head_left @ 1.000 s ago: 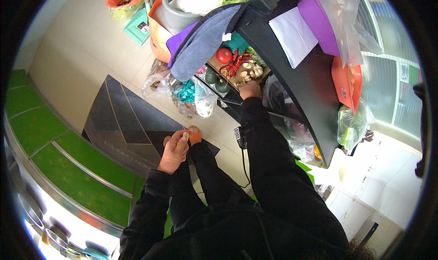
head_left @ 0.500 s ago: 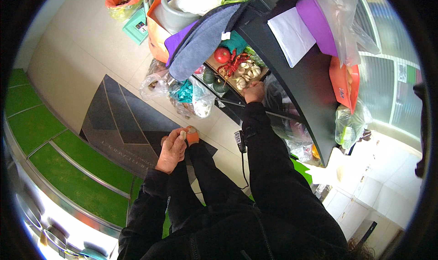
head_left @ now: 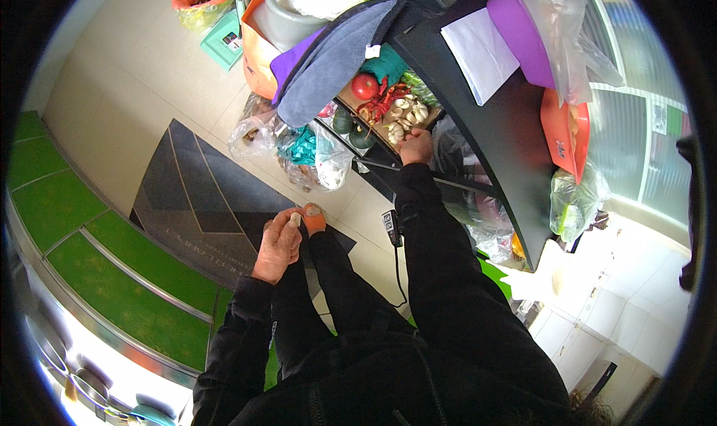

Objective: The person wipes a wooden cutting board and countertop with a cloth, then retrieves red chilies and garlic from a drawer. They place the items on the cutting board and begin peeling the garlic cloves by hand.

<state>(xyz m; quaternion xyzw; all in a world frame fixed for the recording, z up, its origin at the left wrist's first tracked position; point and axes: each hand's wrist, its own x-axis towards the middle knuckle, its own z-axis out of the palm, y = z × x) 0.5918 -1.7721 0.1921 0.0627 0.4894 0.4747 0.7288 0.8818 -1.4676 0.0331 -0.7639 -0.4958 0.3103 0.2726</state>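
Observation:
My left hand (head_left: 276, 247) is closed in a pinch, with a small pale garlic clove (head_left: 296, 220) showing at the fingertips. It is held above the dark floor mat, near an orange slipper. My right hand (head_left: 416, 148) reaches to the near edge of a shelf or drawer with garlic bulbs (head_left: 409, 112) in it. Its fingers are curled against the lowest bulbs, and what they grip, if anything, is hidden. Beside the garlic lie dried red chillies (head_left: 385, 101) and a red tomato (head_left: 364, 87).
Left of the garlic are dark green squash (head_left: 361, 137) and plastic bags (head_left: 321, 157) on the floor. A grey-blue cloth (head_left: 336, 60) hangs over the cabinet corner. On the black top (head_left: 493, 142) stand a purple basin (head_left: 519, 37) and a red-orange container (head_left: 565, 134). A dark mat (head_left: 202, 202) covers the left floor.
Both hands stay almost where they were. My right hand has shifted slightly up at the garlic, and the left hand has moved slightly left with the clove.

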